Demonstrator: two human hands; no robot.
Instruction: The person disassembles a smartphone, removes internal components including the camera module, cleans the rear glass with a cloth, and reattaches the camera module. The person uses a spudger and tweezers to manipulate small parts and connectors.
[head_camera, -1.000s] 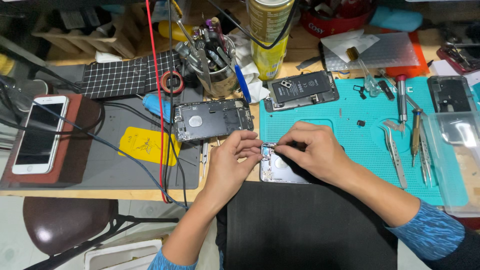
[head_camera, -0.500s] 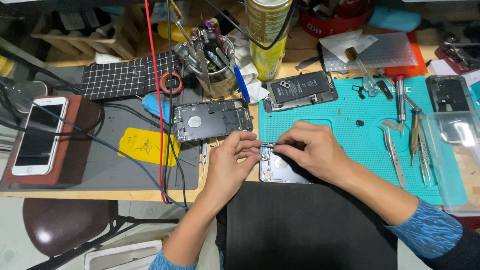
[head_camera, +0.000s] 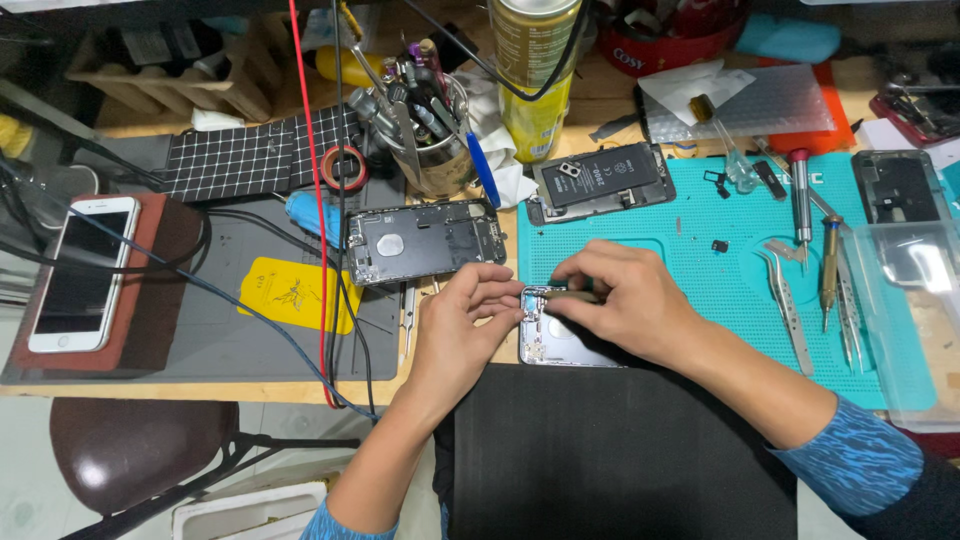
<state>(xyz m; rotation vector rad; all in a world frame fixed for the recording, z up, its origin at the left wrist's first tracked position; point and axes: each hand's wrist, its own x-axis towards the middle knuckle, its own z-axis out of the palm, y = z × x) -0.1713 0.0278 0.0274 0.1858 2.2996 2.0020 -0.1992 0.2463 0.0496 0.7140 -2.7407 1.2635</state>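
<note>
Silver opened phone shell (head_camera: 552, 340), pinched at its top edge by both hands.
Left hand (head_camera: 462, 325) grips its upper-left corner; right hand (head_camera: 618, 300) presses fingertips onto the top, over the teal rubber work mat (head_camera: 700, 270). Beyond the grip lies a dark gutted phone chassis (head_camera: 425, 240).

I see a matt teal rubbery work mat (head_camera: 700, 270) with a fine grainy texture on the right, a bare silvery metal phone housing (head_camera: 550, 340) near me, slim polished steel tweezers (head_camera: 785, 305), and a glossy brown padded stool seat (head_camera: 130, 440) near left.
</note>
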